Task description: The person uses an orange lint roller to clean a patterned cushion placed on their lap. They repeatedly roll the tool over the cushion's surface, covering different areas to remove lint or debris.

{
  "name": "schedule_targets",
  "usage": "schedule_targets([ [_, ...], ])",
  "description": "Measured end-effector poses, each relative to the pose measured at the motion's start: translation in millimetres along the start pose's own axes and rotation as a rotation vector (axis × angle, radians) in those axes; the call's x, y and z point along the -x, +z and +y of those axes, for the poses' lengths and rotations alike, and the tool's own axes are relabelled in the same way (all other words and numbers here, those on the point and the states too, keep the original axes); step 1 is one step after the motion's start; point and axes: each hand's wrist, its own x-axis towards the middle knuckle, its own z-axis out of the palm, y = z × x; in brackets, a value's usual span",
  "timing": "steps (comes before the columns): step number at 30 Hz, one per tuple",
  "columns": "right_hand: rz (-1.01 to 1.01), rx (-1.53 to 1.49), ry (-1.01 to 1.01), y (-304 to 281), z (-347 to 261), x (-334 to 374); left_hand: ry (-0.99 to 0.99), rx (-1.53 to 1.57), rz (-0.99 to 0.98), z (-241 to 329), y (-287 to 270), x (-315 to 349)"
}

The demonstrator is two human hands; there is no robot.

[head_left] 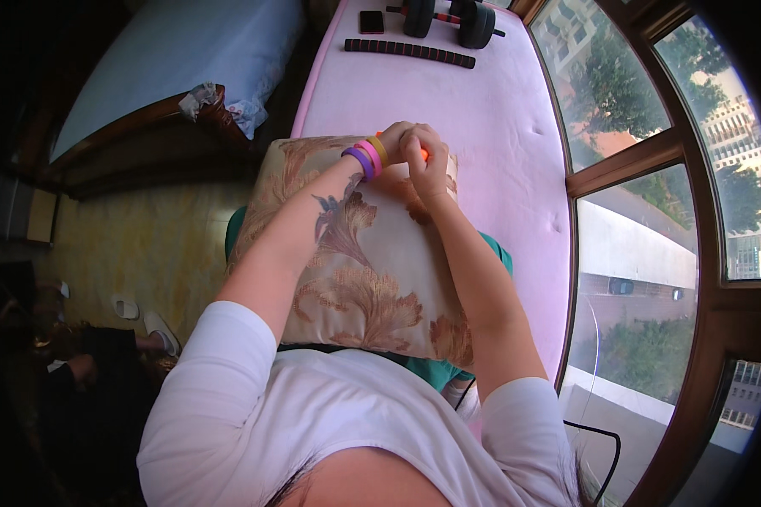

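My left hand (395,139) and my right hand (429,160) meet above the far edge of a floral cushion (359,308) on my lap. A bright orange band (424,155) shows in small parts at both hands; most of it is hidden. The fingers of my right hand are closed on it, against my left hand. My left fingers are largely covered, so their pose is unclear. Around my left wrist sit a purple wristband (359,160), a pink wristband (369,157) and a yellow-olive wristband (378,150), side by side.
Beyond the cushion, a pink padded surface (516,169) bears black dumbbells (476,25), a black bar with red stripes (410,52) and a dark phone (371,22). Wood-framed windows (630,139) run along the right. Left are a bed (177,68) and a person's slippered foot (162,332).
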Motion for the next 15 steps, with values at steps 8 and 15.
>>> schedule_targets([
  [8,-0.062,-0.149,0.212,-16.1,-12.6,-1.8,0.086,0.052,0.096,11.0,12.9,1.8],
  [15,-0.056,-0.146,0.12,-24.3,-46.2,20.2,0.081,-0.021,0.103,46.7,27.7,28.0],
])
